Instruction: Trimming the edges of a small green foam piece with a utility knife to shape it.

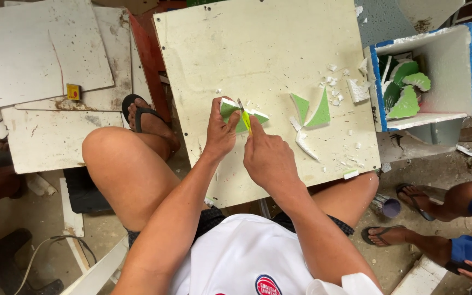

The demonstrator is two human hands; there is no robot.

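The left hand grips a green foam piece on the table. The right hand, closed around a yellow cutter, presses it against that piece. Cut green pieces lie just right of it.

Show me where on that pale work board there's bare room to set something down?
The board is bare across its far half, beyond the hands, and along its left edge. It is crowded right of the right hand: green-faced foam offcuts and white crumbs near the foam box.
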